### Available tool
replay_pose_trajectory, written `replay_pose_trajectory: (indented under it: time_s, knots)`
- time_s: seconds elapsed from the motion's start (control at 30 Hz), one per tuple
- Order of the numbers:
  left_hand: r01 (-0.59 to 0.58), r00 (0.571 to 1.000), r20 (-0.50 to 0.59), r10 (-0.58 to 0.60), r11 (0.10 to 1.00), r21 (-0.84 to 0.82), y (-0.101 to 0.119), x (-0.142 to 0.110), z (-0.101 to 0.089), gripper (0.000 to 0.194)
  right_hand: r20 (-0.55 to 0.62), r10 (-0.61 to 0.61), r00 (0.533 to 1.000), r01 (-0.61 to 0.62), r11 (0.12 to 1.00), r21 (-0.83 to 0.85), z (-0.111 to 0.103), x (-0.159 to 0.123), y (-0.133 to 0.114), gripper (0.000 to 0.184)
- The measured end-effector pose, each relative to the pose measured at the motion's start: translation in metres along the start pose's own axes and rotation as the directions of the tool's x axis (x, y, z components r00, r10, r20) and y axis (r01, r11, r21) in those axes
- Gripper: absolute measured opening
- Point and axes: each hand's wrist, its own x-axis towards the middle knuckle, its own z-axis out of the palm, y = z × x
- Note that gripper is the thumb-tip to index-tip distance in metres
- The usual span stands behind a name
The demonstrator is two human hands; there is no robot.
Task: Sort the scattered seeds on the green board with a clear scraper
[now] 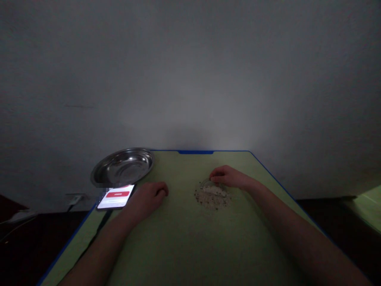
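Observation:
My right hand [228, 176] pinches the rim of a small, see-through dish [206, 183], which looks tilted over the table. Pale grains lie at the dish's mouth, and a loose patch of grains [208, 200] mixed with dark, bean-like bits spreads in front of it on the tabletop. How much is left inside the dish is hard to make out in the dim light. To the left, my left hand [151, 195] rests on the table with its fingers curled in and nothing visible in them, beside a lit phone [116, 198].
A wide, shiny metal bowl [127, 169] stands at the table's back left corner, behind the phone. The green table [178, 246] has a blue edge and meets a grey wall [190, 79]. A dark strap or cable [102, 222] runs along the left side.

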Motion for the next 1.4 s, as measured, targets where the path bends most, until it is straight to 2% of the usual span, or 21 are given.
replay_pose_trajectory:
  time_s: [0.17,0.53,0.67,0.87,1.1,1.3,1.4]
  knots:
    - [0.012,1.0,0.006,-0.012,1.0,-0.009,0.001,0.001,0.0,0.031,0.004,0.005,1.0,-0.005,1.0,0.021,0.004,-0.013,-0.006,0.014]
    - [-0.009,1.0,-0.012,0.008,1.0,-0.018,0.003,-0.001,0.001,0.03,0.142,-0.059,0.988,0.05,0.996,0.071,0.045,-0.051,-0.029,0.012]
    - [-0.023,0.999,-0.027,0.022,0.999,-0.025,0.002,-0.001,0.003,0.03,0.143,-0.079,0.987,0.073,0.996,0.05,0.054,-0.058,-0.037,0.01]
    - [-0.008,1.0,-0.02,0.008,1.0,-0.016,0.001,0.001,0.006,0.032,0.097,-0.085,0.992,0.087,0.996,-0.02,0.062,-0.064,-0.04,0.01]
    - [-0.026,0.999,-0.024,0.026,1.0,-0.007,0.004,0.001,0.004,0.031,0.016,-0.128,0.992,0.129,0.976,-0.177,0.066,-0.071,-0.047,0.01]
    - [0.0,1.0,-0.02,-0.001,1.0,-0.013,0.006,0.0,0.004,0.03,-0.007,-0.196,0.981,0.184,0.929,-0.32,0.064,-0.081,-0.061,0.011]
    - [0.01,1.0,-0.025,-0.01,1.0,-0.022,0.006,0.001,0.004,0.03,-0.044,-0.299,0.953,0.252,0.867,-0.43,0.066,-0.087,-0.061,0.012]
